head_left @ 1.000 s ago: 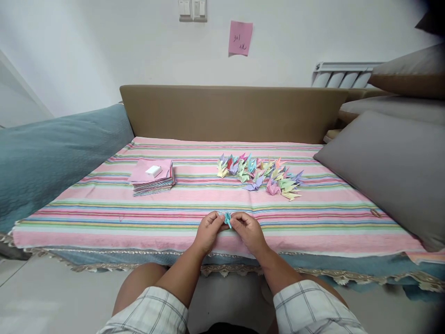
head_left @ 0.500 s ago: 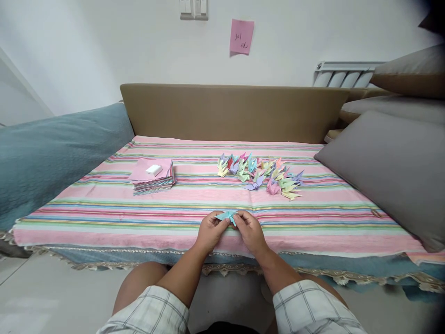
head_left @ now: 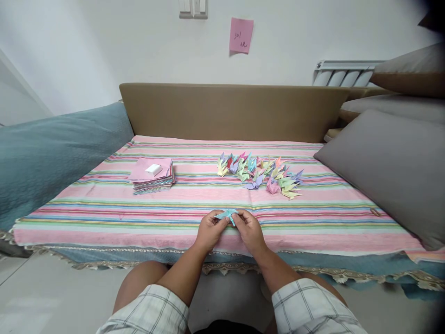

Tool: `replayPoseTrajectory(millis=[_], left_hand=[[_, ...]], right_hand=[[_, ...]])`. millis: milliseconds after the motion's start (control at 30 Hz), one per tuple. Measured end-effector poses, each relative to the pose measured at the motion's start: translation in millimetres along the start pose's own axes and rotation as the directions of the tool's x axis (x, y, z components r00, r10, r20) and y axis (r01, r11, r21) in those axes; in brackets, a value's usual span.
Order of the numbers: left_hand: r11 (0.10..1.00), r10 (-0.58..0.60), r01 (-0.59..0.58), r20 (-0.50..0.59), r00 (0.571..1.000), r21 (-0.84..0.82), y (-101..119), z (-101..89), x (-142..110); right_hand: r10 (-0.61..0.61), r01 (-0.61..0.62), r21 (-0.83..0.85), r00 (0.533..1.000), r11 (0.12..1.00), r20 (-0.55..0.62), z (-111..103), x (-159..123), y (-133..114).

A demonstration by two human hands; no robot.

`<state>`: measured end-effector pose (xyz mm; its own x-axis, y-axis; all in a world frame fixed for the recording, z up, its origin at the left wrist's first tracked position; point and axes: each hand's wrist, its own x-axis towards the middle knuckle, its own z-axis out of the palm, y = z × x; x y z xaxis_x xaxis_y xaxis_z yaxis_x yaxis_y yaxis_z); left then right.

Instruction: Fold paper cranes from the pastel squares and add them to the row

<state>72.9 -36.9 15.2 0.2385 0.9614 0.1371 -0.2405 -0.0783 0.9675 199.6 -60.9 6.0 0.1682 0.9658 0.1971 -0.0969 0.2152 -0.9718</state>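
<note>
Light-blue folded-paper figure (head_left: 227, 214), pinched from either side by my left hand (head_left: 209, 230) and my right hand (head_left: 249, 229), is over the near part of a pink striped cloth (head_left: 86, 238). Beyond lie multicoloured folded-paper cranes (head_left: 257, 177); farther left, stacked square paper sheets (head_left: 154, 187) bear a small white block (head_left: 153, 170).

I count one left hand (head_left: 209, 231) and one right hand (head_left: 250, 232), both mine; one blue folded paper piece (head_left: 226, 214); one stack of paper squares (head_left: 153, 186), too thin to number singly; one white block (head_left: 153, 170); and more than a dozen folded paper birds (head_left: 273, 186), overlapping too much for an exact count. I see one striped cloth (head_left: 104, 218), one pink note (head_left: 241, 35), two switch panels (head_left: 186, 9) and at least three cushions (head_left: 392, 171).
</note>
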Motion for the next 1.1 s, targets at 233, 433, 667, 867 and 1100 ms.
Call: replayPoseTrajectory(millis=[233, 433, 667, 867, 1100], left_hand=[[1.000, -0.024, 0.024, 0.005, 1.000, -0.017, -1, 0.1, -1], [1.000, 0.012, -0.012, -0.035, 0.999, 0.008, -2, -1.4, 0], [0.999, -0.049, 0.049, -0.025, 0.998, 0.010, 0, -1.1, -2], [0.986, 0.029, -0.036, 0.045, 0.999, 0.164, 5, 1.3, -2], [0.964, 0.074, -0.095, 0.090, 0.993, 0.250, 7, 2.2, -3]], right_hand=[[0.006, -0.007, -0.036, 0.999, 0.999, -0.035, 1, 0, 2], [0.008, -0.008, 0.012, 0.999, 1.000, -0.052, 3, 1, 1], [-0.017, 0.002, -0.124, 0.993, 0.992, -0.115, 6, -4, -4], [-0.038, 0.027, -0.105, 0.994, 0.994, -0.107, 9, -8, -3], [0.021, -0.022, -0.007, 0.997, 1.000, -0.078, 11, -6, 4]])
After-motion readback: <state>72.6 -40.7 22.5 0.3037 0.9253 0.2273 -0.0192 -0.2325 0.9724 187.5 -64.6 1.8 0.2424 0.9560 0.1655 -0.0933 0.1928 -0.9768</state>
